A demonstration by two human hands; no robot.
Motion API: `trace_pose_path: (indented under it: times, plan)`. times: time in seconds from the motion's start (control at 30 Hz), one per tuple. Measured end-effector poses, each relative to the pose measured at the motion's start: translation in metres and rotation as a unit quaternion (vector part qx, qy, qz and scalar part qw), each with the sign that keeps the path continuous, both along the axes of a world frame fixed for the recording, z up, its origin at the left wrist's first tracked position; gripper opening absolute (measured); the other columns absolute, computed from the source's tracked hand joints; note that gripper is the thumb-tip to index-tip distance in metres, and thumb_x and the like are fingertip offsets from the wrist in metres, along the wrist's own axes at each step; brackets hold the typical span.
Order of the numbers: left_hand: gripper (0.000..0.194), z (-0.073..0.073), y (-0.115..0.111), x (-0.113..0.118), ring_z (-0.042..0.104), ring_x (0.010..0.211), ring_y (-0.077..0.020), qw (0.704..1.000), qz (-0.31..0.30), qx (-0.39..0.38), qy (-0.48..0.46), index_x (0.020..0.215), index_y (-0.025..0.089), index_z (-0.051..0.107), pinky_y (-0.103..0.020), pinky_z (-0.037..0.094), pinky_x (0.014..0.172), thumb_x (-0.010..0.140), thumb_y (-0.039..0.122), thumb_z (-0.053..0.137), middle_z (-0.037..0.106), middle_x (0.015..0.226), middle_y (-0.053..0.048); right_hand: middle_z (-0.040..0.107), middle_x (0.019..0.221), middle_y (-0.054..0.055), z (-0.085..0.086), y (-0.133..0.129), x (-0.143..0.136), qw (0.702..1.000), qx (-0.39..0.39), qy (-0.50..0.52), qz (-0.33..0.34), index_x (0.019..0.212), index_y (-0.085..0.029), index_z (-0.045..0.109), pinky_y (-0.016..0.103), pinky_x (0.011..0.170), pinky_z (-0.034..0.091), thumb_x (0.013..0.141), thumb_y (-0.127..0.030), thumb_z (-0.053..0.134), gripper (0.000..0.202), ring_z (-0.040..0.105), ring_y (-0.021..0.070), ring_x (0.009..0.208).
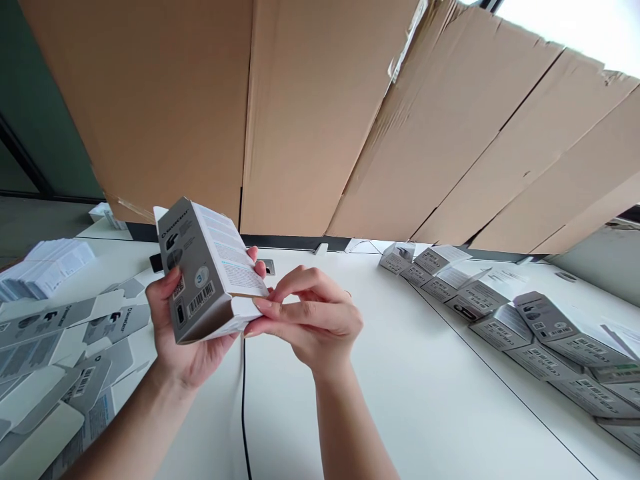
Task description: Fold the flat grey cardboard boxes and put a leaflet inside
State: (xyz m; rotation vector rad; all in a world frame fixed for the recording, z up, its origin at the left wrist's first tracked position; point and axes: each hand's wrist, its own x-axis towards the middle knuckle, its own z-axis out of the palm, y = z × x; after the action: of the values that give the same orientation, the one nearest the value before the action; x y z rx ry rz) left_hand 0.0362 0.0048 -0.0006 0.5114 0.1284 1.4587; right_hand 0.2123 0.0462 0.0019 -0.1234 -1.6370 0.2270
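Box of grey-and-white printed card (205,273) is held up over the white counter (410,387), a bit L of ctr in our view. Our L hand (167,350) is clamped round it: thumb on the grey face, fingertips showing past the white printed side; the rest of those fingers are behind the box, so we can't tell how they sit. Our R hand (317,320) has thumb & fingers pinched together on a white card flap (243,311) at the box's near end.

Long axis runs diag., upper L to lower R, off upright. Near end, w/ dark interior, points down toward us; another white flap (159,213) pokes out at the far end. Grey face is turned L & toward us, white side up & R. Back & underside hidden; most small print's too fine for us to read.

Flat grey-and-white card blanks (85,380) overlap at L, cut off by the view's edge, as is the stack of white paper (55,267) beyond. Row of set-up grey-and-white boxes (505,330) at R is cut off too. Black cable (244,407) runs down the counter, upper part behind our hands. Small black item (156,263) is mostly hidden by the box; can't ID it.
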Motion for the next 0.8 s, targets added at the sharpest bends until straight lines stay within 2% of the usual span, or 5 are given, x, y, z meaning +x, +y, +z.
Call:
trace_pose_path:
  times: [0.2, 0.4, 0.57, 0.67, 0.8]
  plan:
    - [0.077, -0.004, 0.0, 0.002, 0.087, 0.131, -0.037, 0.999, -0.032, -0.021, -0.023, 0.167, 0.023, 0.069, -0.031, 0.078, 0.079, 0.099, 0.052, 0.09, 0.083, 0.153, -0.021, 0.07, 0.088, -0.001, 0.001, 0.001, 0.001, 0.998, 0.012, -0.003, -0.069, 0.103, -0.027, 0.092, 0.035, 0.061, 0.069, 0.098, -0.03, 0.103, 0.013, 0.071, 0.0142, 0.072]
    - [0.071, -0.001, 0.002, 0.001, 0.087, 0.128, -0.0377, 0.999, 0.033, -0.023, 0.02, 0.16, 0.026, 0.075, -0.033, 0.078, 0.077, 0.097, 0.054, 0.092, 0.086, 0.146, -0.017, 0.072, 0.089, -0.002, -0.004, 0.001, -0.002, 0.998, -0.05, 0.006, -0.046, 0.1, -0.027, 0.091, 0.033, 0.061, 0.072, 0.093, -0.032, 0.107, 0.019, 0.076, 0.0137, 0.071]
    - [0.063, 0.0, 0.002, 0.004, 0.087, 0.128, -0.0375, 0.992, 0.101, -0.019, 0.068, 0.147, 0.024, 0.083, -0.038, 0.079, 0.088, 0.096, 0.059, 0.092, 0.087, 0.144, -0.016, 0.073, 0.085, -0.002, 0.002, -0.013, -0.01, 0.986, -0.118, 0.03, -0.115, 0.086, -0.027, 0.086, 0.035, 0.056, 0.068, 0.08, -0.046, 0.115, 0.036, 0.073, 0.0159, 0.069]
    - [0.062, 0.0, 0.002, 0.006, 0.087, 0.128, -0.0352, 0.991, 0.11, -0.016, 0.071, 0.147, 0.024, 0.084, -0.037, 0.079, 0.095, 0.096, 0.058, 0.092, 0.087, 0.145, -0.016, 0.072, 0.083, -0.002, 0.003, -0.015, -0.013, 0.982, -0.155, 0.041, -0.096, 0.091, -0.029, 0.09, 0.033, 0.051, 0.064, 0.08, -0.044, 0.116, 0.032, 0.069, 0.015, 0.066]
    - [0.061, -0.001, 0.001, 0.007, 0.087, 0.129, -0.0351, 0.991, 0.109, -0.027, 0.071, 0.148, 0.026, 0.084, -0.037, 0.079, 0.093, 0.097, 0.059, 0.091, 0.087, 0.144, -0.015, 0.073, 0.086, -0.003, 0.003, -0.012, -0.013, 0.984, -0.167, 0.056, -0.04, 0.093, -0.033, 0.094, 0.035, 0.063, 0.071, 0.085, -0.033, 0.113, 0.021, 0.069, 0.0135, 0.068]
